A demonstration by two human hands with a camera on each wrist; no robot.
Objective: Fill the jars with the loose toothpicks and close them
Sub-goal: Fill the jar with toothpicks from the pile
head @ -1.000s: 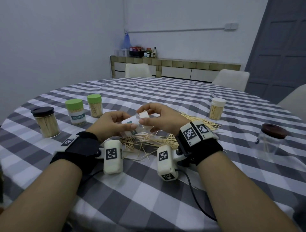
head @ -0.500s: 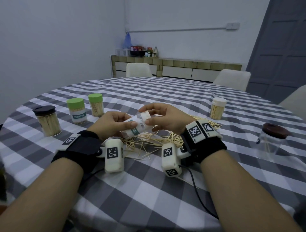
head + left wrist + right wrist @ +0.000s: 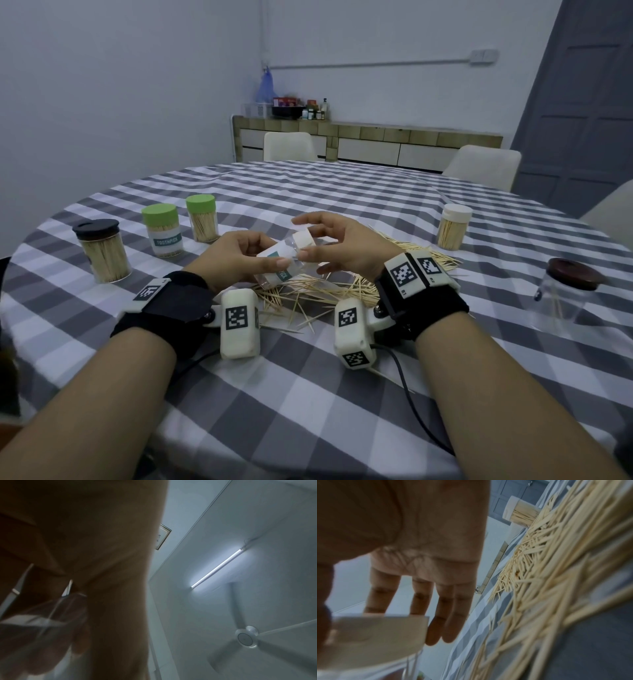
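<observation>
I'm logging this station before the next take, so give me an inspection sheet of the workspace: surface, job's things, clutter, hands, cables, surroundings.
Surface: round table under a grey and white checked cloth.
Job's things: loose toothpicks piled at centre; held jar, tilted, white lid on; five closed jars standing: black-lidded jar, two green-lidded jars, white-lidded jar, brown-lidded jar, nearly empty.
Clutter: nothing seen.
Hands: left hand grips the jar body; right hand at the lid, thumb on it, fingers spread.
Cables: black cable trailing from the right wrist across the cloth.
Surroundings: chairs, sideboard with bottles, grey door.
</observation>
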